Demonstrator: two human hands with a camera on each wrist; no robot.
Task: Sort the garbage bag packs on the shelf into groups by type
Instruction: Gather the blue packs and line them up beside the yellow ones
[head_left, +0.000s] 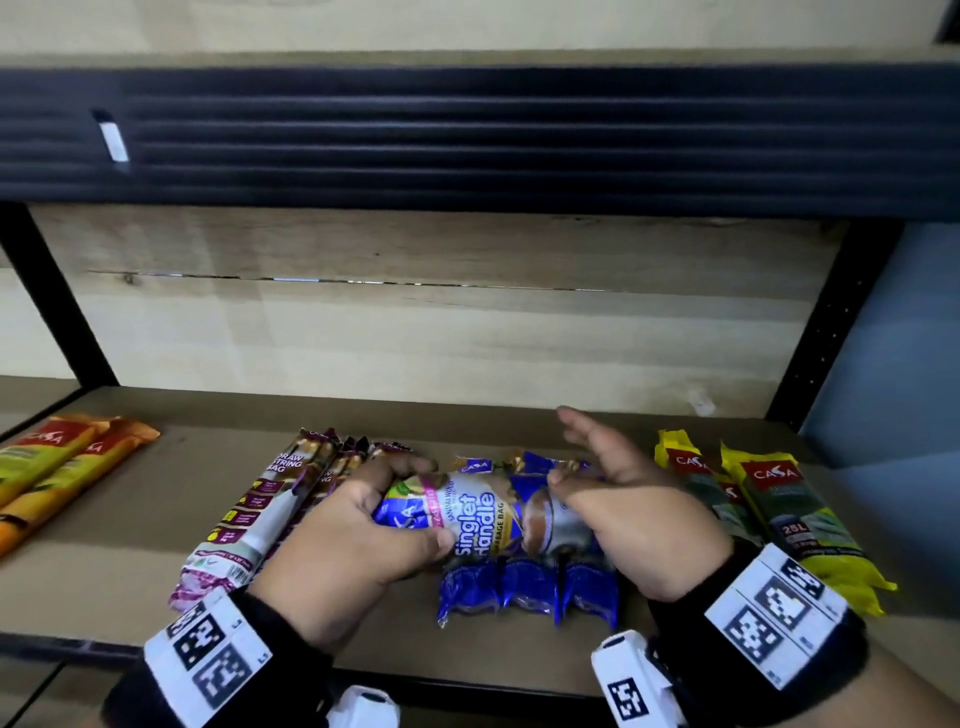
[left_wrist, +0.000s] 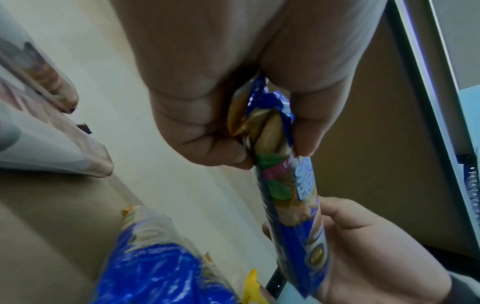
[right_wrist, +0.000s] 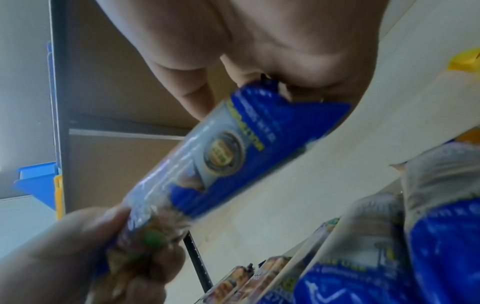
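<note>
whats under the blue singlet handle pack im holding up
Under the held blue pack lie three more blue packs side by side on the shelf. Their near ends show, and their far tips beyond it; their middles are covered by the pack, left hand and right hand.

Held pack (head_left: 470, 512) above shelved packs (head_left: 530, 587)
</note>
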